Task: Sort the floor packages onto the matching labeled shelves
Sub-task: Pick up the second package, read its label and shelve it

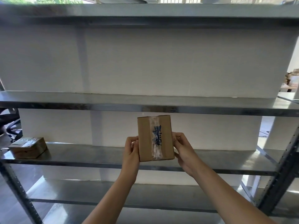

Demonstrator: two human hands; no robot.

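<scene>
We get bright daylight from 12 o'clock, blown out above the top shelf (pixel 145 10). The white back panel (pixel 161 62) is evenly lit, with only soft shadows under each deck. Glare on the tape (pixel 156 151) of the held box (pixel 145 135) near 6 o'clock smears its blue writing. We see wide-angle bowing at 3 and 9 o'clock; corners go soft, worst at 11.

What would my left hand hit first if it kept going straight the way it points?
Likely the white back panel above the metal shelf; nothing else seems in line, though depth is unclear.
</scene>
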